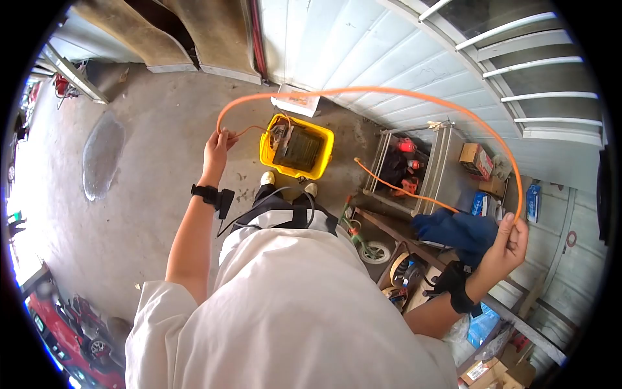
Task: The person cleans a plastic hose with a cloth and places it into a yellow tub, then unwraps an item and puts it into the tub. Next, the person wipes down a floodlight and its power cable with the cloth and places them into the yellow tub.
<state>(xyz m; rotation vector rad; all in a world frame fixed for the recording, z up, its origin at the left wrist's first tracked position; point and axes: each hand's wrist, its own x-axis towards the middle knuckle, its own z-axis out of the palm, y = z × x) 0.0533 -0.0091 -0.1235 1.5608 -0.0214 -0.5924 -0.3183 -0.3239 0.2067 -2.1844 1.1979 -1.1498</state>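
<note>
An orange hose (414, 94) arches in a wide loop between my two raised hands. My left hand (216, 154) is closed around it at the left, and a thinner-looking length runs from there toward the yellow tub (265, 154). My right hand (508, 245) pinches the hose at the far right. Beyond that hand a length of it passes behind the blue cloth and comes out toward the middle, its tip pointing up and left. Inside the tub sits a dark boxy unit (298, 148), whose kind I cannot make out.
A metal rack (446, 170) holding red items stands by the white wall. Dark blue cloth (453, 228), cardboard boxes (476, 161) and a small wheeled scooter (374, 251) crowd my right side. White paper or board (295, 104) lies behind the tub. Concrete floor (155, 149) extends left.
</note>
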